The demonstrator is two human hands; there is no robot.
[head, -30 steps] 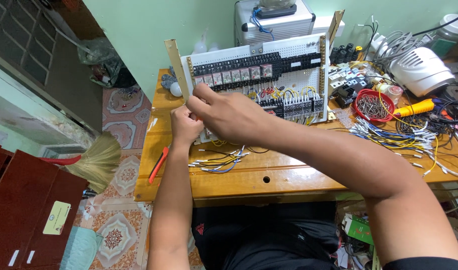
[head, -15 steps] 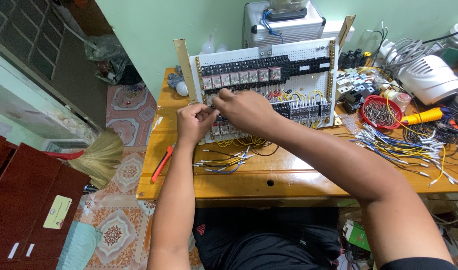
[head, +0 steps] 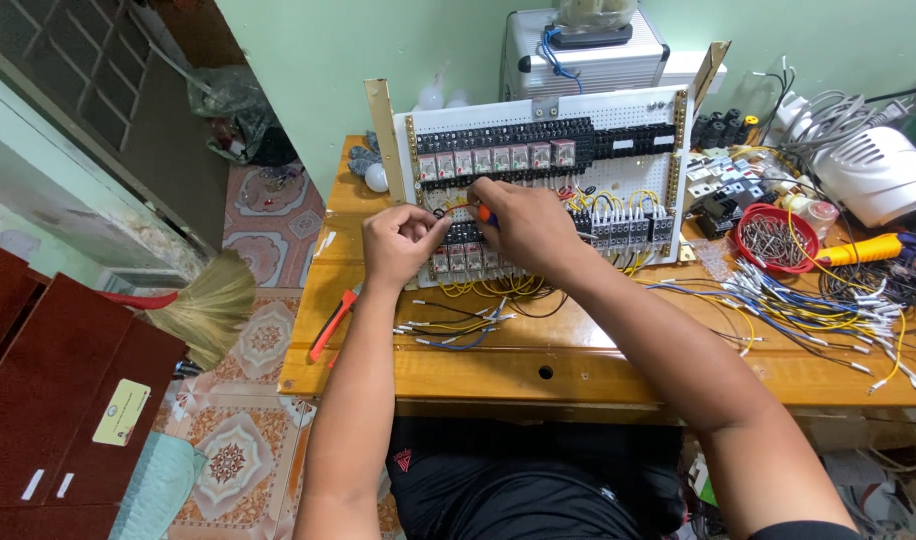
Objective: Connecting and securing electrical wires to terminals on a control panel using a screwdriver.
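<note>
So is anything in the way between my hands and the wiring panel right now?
Nothing visible. Both hands are already at the white wiring panel: the left hand pinches a yellow wire at its face, and the right hand holds an orange-handled tool against the relays.

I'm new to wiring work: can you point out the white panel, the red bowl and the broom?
white panel (head: 633, 118), head view, bare perforated upper right area.
red bowl (head: 753, 215), head view, left rim.
broom (head: 206, 305), head view, straw bristles.
</note>
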